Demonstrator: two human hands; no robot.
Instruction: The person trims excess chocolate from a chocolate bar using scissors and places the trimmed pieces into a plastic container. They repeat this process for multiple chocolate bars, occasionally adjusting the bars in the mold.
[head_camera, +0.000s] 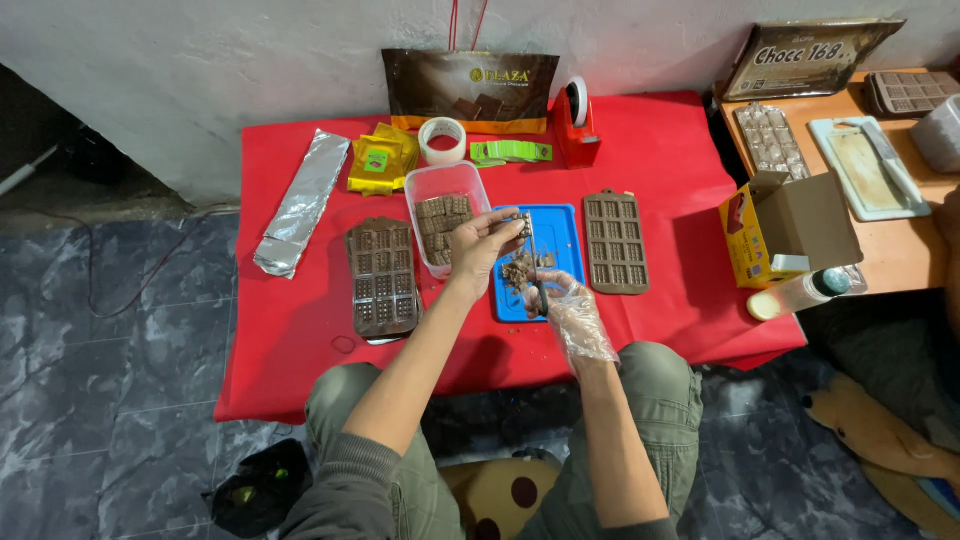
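Seated person w/ both hands over a blue cutting board (562, 240) at centre of a red cloth (300, 330) spread on the floor. Left hand (482, 250), bare, grip pinching a chocolate piece (519, 226) above the board; right hand (562, 305), in a clear plastic glove, grip closed round a knife (537, 272) whose blade meets chocolate crumbs (517, 270) on the board. At 9 o'clock of the board: clear tub (440, 190) of chocolate pieces, then a brown mould (382, 277); at 3 o'clock a second brown mould (616, 242). At 12 o'clock, against the white wall: dark brown pouch w/ gold band (470, 90), red tape dispenser (577, 125), tape roll (442, 140), green labels (512, 151). At 10 o'clock: yellow sachets (380, 160), foil strip (300, 200). At 3 o'clock, further out: open yellow carton (780, 230), orange worktop (900, 250) w/ a dark sign (810, 55). Grey marbled floor tiles (110, 380).
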